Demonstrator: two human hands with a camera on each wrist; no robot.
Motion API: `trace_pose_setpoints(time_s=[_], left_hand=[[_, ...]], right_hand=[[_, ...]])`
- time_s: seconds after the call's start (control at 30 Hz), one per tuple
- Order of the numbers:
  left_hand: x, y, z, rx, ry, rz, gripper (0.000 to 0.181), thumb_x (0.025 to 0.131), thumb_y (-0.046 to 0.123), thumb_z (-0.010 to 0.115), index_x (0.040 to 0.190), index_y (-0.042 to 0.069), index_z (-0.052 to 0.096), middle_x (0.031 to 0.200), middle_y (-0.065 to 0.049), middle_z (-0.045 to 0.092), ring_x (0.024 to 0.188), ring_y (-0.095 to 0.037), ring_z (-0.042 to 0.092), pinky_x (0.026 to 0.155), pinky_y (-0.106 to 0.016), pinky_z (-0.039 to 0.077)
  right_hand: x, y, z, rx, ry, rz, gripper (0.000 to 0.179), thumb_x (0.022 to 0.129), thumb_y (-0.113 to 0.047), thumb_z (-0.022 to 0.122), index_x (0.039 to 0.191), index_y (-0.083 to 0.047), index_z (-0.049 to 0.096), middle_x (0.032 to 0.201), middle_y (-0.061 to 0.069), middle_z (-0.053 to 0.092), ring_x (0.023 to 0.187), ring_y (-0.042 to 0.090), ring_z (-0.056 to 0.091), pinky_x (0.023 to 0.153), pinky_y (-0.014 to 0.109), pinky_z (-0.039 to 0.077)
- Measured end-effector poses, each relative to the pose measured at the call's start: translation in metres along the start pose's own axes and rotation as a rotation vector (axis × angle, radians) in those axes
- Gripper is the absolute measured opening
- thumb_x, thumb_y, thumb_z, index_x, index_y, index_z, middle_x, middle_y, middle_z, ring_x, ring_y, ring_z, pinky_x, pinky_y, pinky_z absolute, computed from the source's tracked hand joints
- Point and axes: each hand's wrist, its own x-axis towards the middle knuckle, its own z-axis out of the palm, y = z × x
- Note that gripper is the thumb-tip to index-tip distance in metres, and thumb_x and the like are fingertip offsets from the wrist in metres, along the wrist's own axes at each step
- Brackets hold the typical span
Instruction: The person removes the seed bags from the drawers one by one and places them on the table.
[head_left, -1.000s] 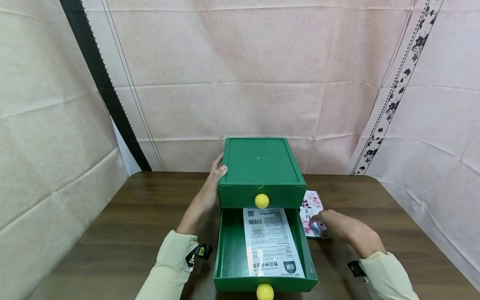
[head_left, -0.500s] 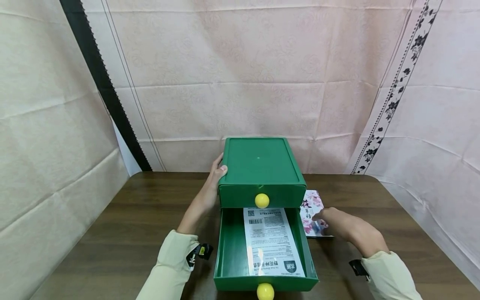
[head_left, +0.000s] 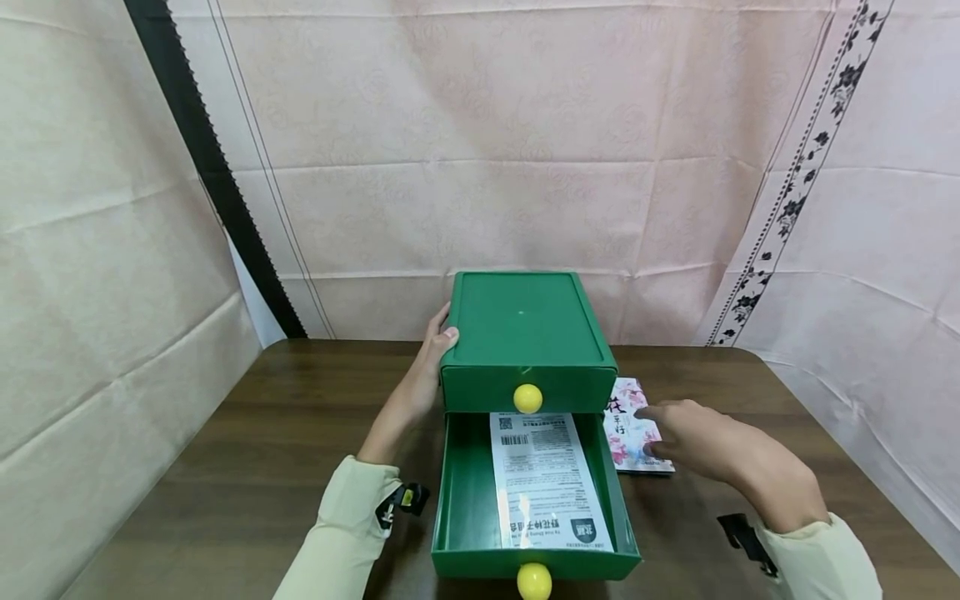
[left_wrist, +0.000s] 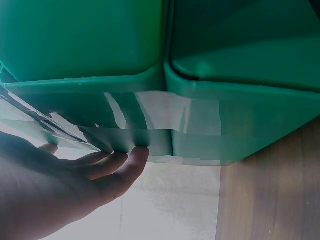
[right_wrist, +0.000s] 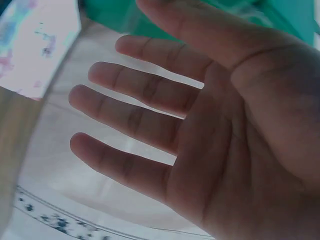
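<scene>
A green two-drawer box (head_left: 528, 321) stands mid-table, with yellow knobs. Its lower drawer (head_left: 467, 542) is pulled out, and a white printed paper packet (head_left: 543, 492) lies inside. My left hand (head_left: 423, 367) rests against the box's left side; the left wrist view shows its fingers (left_wrist: 131, 167) nearly straight against the taped wall. To the right of the box, a white booklet with pink flowers (head_left: 624, 433) lies on the table, partly behind the box. Beside it is my right hand (head_left: 708, 442). In the right wrist view, its fingers (right_wrist: 135, 115) are spread and straight, with nothing held.
A brown wooden table (head_left: 247, 492) lies beneath everything. Pale cloth (head_left: 480, 167) hangs behind it and at both sides. The pulled-out drawer reaches toward the table's near edge, its yellow knob (head_left: 534, 581) close to the bottom of the head view.
My right hand has moved right, off the booklet, and its fingers have come apart from it. The left hand stays on the box. The head view has shifted slightly.
</scene>
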Motion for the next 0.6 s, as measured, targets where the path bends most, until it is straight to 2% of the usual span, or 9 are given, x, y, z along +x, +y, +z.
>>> trace_pose_setpoints(time_s=[0.27,0.47,0.6], left_hand=[[-0.001,0.0,-0.001,-0.001,0.006,-0.002,0.073,0.106,0.052,0.028,0.17,0.027,0.003,0.173,-0.013,0.011,0.156,-0.04,0.017,0.119,-0.075,0.015],[-0.001,0.0,0.0,-0.005,0.002,0.003,0.072,0.107,0.052,0.027,0.17,0.027,0.003,0.173,-0.011,0.01,0.156,-0.039,0.016,0.119,-0.074,0.016],[0.0,0.0,0.0,-0.012,-0.003,0.009,0.072,0.107,0.051,0.027,0.17,0.026,0.002,0.173,-0.011,0.009,0.157,-0.039,0.015,0.12,-0.073,0.016]], right_hand=[[-0.024,-0.025,-0.014,-0.065,0.083,0.002,0.054,0.096,-0.024,0.077,0.142,0.001,0.062,0.131,0.024,0.066,0.114,0.04,0.068,0.092,0.061,0.054],[-0.044,-0.04,-0.02,-0.102,0.154,0.039,0.051,0.098,-0.029,0.073,0.144,-0.007,0.063,0.136,0.014,0.066,0.114,0.036,0.069,0.088,0.064,0.053],[-0.054,-0.048,-0.023,-0.114,0.177,0.044,0.049,0.099,-0.03,0.072,0.144,-0.012,0.063,0.134,0.007,0.066,0.11,0.029,0.07,0.086,0.059,0.055]])
